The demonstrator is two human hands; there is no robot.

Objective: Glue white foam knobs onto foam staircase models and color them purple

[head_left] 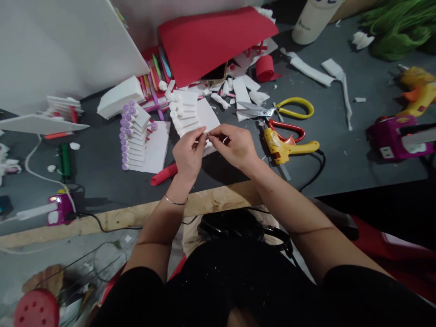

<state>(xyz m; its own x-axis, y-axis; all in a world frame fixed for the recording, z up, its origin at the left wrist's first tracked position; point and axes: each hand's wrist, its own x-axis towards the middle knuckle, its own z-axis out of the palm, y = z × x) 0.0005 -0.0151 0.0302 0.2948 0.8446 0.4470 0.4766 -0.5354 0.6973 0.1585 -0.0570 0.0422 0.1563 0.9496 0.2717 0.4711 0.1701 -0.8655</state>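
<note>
My left hand (190, 152) and my right hand (235, 143) meet over the front of the table. Thumb and fingers of both are pinched together around something tiny that I cannot make out. Just beyond them, white rolled pieces (184, 111) lie in a row on a white sheet (208, 113). To the left, several white rolls with purple tips (126, 136) are lined up on another white sheet (156, 150). A red paper tube (164, 174) lies by my left wrist. Right of my right hand are yellow-handled scissors (272, 110), red-handled pliers (288, 131) and a yellow glue gun (284, 146).
A large red sheet (214, 43) covers things at the back, near a stack of white pieces (121, 96). Purple power sockets (397, 138) stand at the right, with another purple socket (60, 209) at left. A white bottle (313, 20) and green yarn (402, 29) are farther back.
</note>
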